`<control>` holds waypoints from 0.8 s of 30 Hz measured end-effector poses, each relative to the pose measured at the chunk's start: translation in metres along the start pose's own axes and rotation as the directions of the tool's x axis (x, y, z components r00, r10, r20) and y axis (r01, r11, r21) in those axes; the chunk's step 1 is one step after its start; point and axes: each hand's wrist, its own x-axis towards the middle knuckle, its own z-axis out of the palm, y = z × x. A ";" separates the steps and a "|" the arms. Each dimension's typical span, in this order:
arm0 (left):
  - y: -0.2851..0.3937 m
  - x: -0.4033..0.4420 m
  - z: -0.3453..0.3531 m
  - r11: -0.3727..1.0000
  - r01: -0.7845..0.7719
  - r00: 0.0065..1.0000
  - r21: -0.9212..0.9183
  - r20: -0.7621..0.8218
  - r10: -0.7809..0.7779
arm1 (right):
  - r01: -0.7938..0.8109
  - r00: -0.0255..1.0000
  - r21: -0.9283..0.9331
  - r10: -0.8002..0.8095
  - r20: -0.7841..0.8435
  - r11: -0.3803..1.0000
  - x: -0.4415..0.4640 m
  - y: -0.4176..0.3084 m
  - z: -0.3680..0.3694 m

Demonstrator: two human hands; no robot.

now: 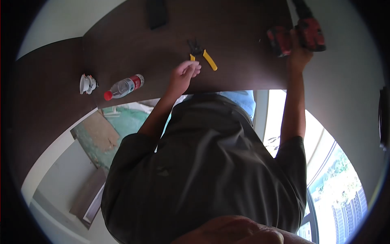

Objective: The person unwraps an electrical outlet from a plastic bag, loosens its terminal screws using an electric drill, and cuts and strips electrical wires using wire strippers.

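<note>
My right hand (pixel 300 57) is wrapped round the handle of a red and black cordless drill (pixel 312 34), at the right end of the dark brown tabletop. The drill's front end points toward the top of the view. Near the table's front edge, my left hand (pixel 187 72) has its fingers curled closed. It overlaps the lower end of one yellow handle of a pair of pliers (pixel 210 61) with dark jaws, which lie spread on the table. Whether the left fingers touch that handle or hold something small is hidden.
A clear plastic bottle (pixel 125 86) with a red cap lies on its side at the left. Beside it is a small white round fitting (pixel 87 84). A dark flat rectangular object (pixel 157 14) lies at the back. A pale wall (pixel 345 77) borders the right side.
</note>
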 end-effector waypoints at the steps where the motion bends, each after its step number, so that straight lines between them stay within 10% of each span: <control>1: 0.001 0.003 0.004 1.000 -0.008 1.000 -0.020 -0.005 0.008 | -0.033 0.999 -0.015 0.033 0.004 0.999 0.001 -0.002 0.005; 10: 0.044 0.034 0.025 0.996 -0.064 0.997 -0.066 0.038 0.067 | 0.049 0.998 -0.155 -0.053 -0.020 0.987 -0.003 -0.006 0.017; 12: 0.057 0.052 0.022 0.997 -0.034 0.998 -0.070 0.041 0.037 | -0.012 0.998 -0.479 0.040 0.048 0.878 -0.009 -0.001 0.005; 18: 0.093 0.130 0.018 0.993 -0.072 0.996 -0.098 0.035 0.076 | -0.170 0.985 -0.307 0.161 -0.054 0.936 -0.020 -0.011 0.016; 24: 0.113 0.226 0.020 0.850 -0.328 0.936 0.412 0.018 0.352 | -0.073 0.990 -0.489 0.005 -0.138 0.869 -0.081 -0.001 0.001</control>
